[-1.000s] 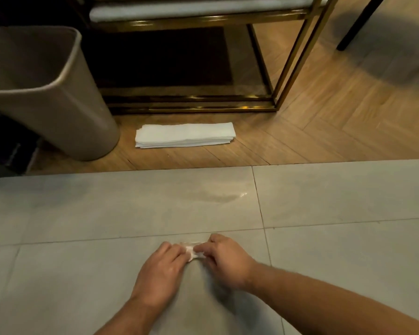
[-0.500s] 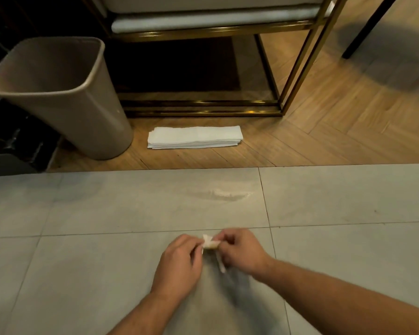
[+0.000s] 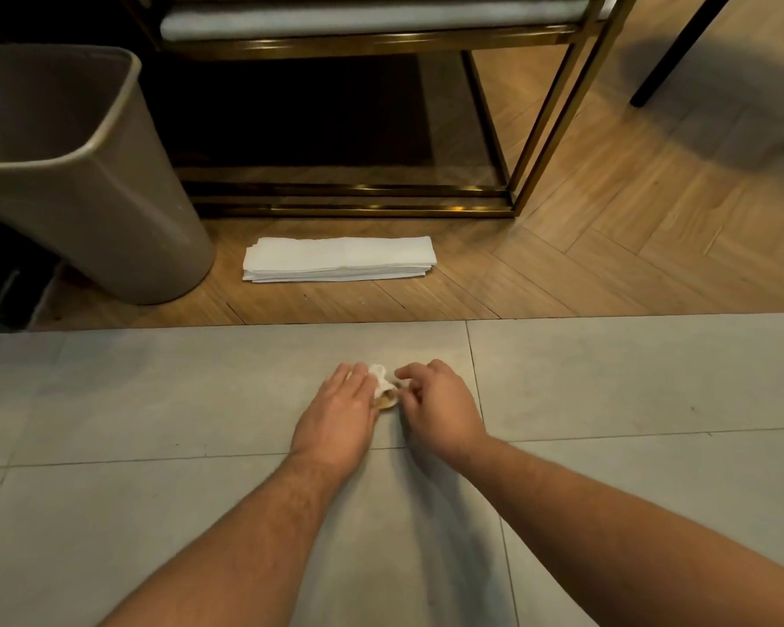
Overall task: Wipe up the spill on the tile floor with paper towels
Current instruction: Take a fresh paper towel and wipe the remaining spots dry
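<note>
White wad pinched between both hands, no clear long axis.

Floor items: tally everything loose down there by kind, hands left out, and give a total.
Waste bin: 1
Stack of folded paper towels: 1
Crumpled paper towel wad, held between the left hand and right hand: 1
Total: 3

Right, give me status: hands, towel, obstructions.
Left hand and right hand both on the wadded towel, pressed to the tile. Wad stained brown underneath. Nothing in the way.
</note>
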The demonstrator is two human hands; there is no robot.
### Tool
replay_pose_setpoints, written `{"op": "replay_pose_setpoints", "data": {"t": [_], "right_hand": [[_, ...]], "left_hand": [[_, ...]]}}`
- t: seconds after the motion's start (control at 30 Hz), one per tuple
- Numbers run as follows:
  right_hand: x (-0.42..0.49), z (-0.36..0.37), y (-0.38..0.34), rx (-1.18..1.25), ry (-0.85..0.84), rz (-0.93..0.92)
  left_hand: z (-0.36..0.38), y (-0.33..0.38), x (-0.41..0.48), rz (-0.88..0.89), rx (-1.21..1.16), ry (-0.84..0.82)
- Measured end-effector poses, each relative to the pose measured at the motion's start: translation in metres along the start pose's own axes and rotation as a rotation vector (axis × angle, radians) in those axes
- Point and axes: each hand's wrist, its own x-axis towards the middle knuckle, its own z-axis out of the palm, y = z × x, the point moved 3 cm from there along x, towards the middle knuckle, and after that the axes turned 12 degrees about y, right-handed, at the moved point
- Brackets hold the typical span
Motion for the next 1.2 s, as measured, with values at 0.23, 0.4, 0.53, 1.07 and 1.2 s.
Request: {"op": "replay_pose_setpoints", "data": {"t": [0.23,0.4,0.53,1.07,1.2], "right_hand": [[0.006,0.003,0.007,-0.346,0.055,-0.396],[0.017,-0.057,0.068,-0.379,0.201,-0.185],[0.025,-0.079,0.094,-0.374,0.221,-0.062],[0.046,0.088,-0.098,-0.339,-0.096,-0.564],[0.061,0.135,-0.154,-0.34,-0.161,-0.64]], "left_hand": [[0.031,0.033,-0.01,-0.038,0.193,-0.111],[0.058,0.111,0.036,0.045,0.106,-0.186],[0.069,0.146,0.04,0.121,0.115,-0.228],[-0.012,-0.092,-0.032,-0.115,0.228,-0.144],[-0.038,-0.151,-0.032,-0.239,0.225,-0.114]]}}
